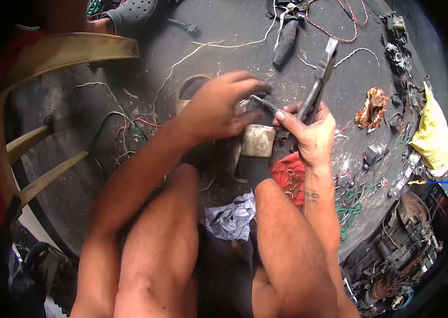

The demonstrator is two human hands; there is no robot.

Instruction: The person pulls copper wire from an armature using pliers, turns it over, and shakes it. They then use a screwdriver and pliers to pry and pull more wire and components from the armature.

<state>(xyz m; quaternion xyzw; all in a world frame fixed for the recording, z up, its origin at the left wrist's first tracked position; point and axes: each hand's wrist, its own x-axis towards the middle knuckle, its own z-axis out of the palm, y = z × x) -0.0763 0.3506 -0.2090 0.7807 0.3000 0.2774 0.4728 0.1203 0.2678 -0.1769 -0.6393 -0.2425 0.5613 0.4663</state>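
My right hand (308,132) grips a pair of dark pliers (320,79), whose jaws point up and away from me. My left hand (218,108) reaches across, its fingertips pinching a small dark part with a thin wire (262,102) right next to my right thumb. Just below both hands is a pale blocky piece (258,140), with a dark sandal under it. My bare knees fill the lower middle of the view.
Loose wires (123,130) litter the dark floor. A pale wooden chair (49,58) stands at the left, a yellow bag (433,135) and engine scrap (409,233) at the right, a red cloth (290,177) and crumpled silvery plastic (232,217) near my legs.
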